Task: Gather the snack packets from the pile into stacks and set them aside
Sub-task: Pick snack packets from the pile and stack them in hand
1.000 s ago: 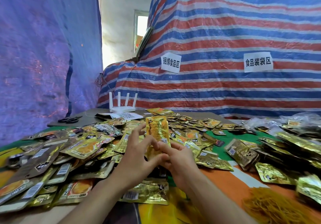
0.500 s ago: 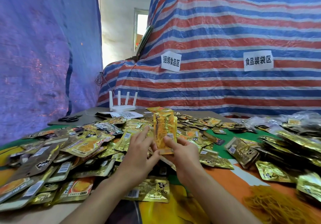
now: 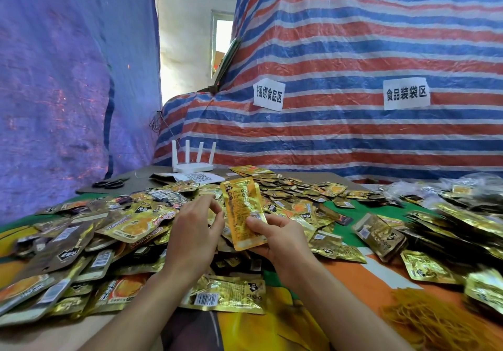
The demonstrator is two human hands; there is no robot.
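Note:
A wide pile of gold and brown snack packets (image 3: 130,225) covers the table in front of me. My right hand (image 3: 275,237) grips a small stack of gold packets (image 3: 245,212) upright by its lower end, thumb on the front. My left hand (image 3: 196,228) hovers just left of the stack with curled fingers, holding nothing and apart from it. One gold packet (image 3: 226,293) lies flat between my forearms.
More gold packets lie heaped at the right (image 3: 462,231). A bunch of yellow rubber bands (image 3: 430,320) sits at the near right. At the back of the table stand a white router (image 3: 192,160), scissors (image 3: 109,184) and a paper with a code (image 3: 200,178). Striped tarpaulin (image 3: 353,51) rises behind.
My left hand let go of the stack and drew slightly left. My right hand now holds the stack alone, shifted right and tilted.

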